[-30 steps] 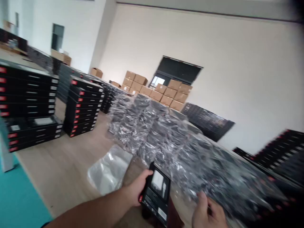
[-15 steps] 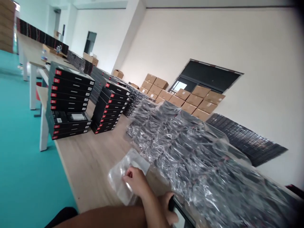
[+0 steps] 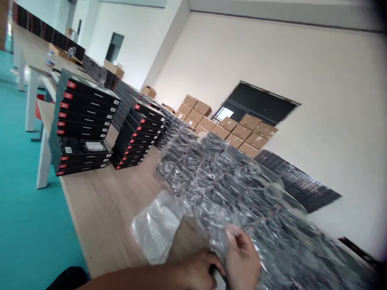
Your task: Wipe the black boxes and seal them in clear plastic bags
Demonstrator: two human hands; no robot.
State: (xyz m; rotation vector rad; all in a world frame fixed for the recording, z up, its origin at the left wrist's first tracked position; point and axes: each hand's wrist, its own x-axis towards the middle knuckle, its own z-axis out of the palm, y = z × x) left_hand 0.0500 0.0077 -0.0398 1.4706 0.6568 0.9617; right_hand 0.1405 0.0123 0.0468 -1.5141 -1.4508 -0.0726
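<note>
- Left hand (image 3: 196, 272): fingers clamped on black box (image 3: 215, 270), box mostly hidden, low at worktop edge
- Right hand (image 3: 242, 257): fingers apart, touching heap of plastic-bagged boxes (image 3: 217, 189)
- One loose clear bag (image 3: 157, 227) on wooden worktop (image 3: 102, 217), just beside heap
- Two stacks of red-labelled black boxes (image 3: 84, 121) (image 3: 136, 137) farther along
- Over a dozen cardboard cartons (image 3: 236, 129) by white wall (image 3: 332, 121)
- Teal floor (image 3: 33, 225)
</note>
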